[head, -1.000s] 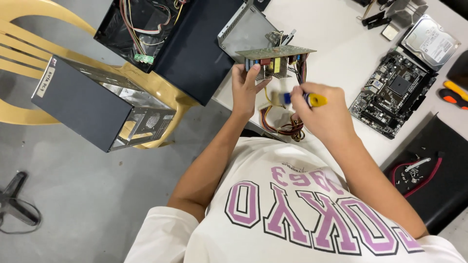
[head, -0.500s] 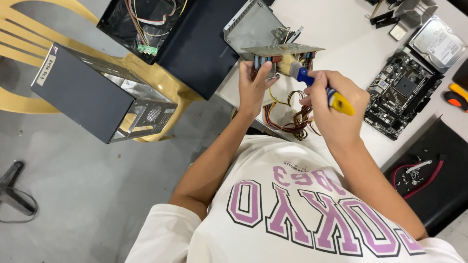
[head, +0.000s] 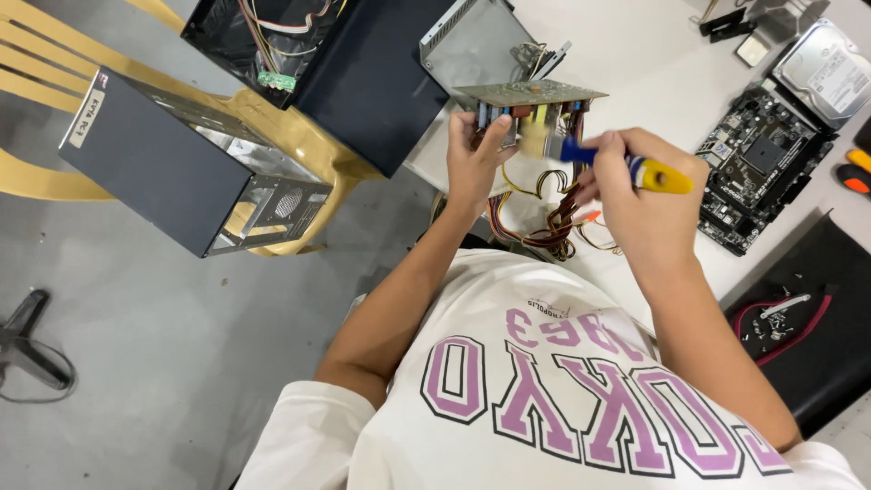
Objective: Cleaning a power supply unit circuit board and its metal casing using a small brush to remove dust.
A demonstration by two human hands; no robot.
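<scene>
White cotton of the person's printed shirt (head: 562,399) fills the near foreground, with both bare forearms reaching up from it. Right hand (head: 649,195) has its fingers closed around a blue-and-yellow-handled brush (head: 626,168), whose pale bristle tip touches the underside of a green circuit board (head: 531,93). Left hand (head: 474,159) grips that board from below, thumb and fingers pinched on its components, holding it roughly level above the edge of the white bench (head: 635,54). A bundle of red, yellow and black wires (head: 544,222) hangs down from the board between the 2 hands.

Right of the hands, a black motherboard (head: 748,168) lies on the bench, with a silver hard drive (head: 826,73) beyond it. Just behind the board sits a grey metal power-supply casing (head: 467,41). To the left, a dark computer case (head: 181,172) rests tilted on a yellow plastic chair (head: 54,109), well apart from the hands.
</scene>
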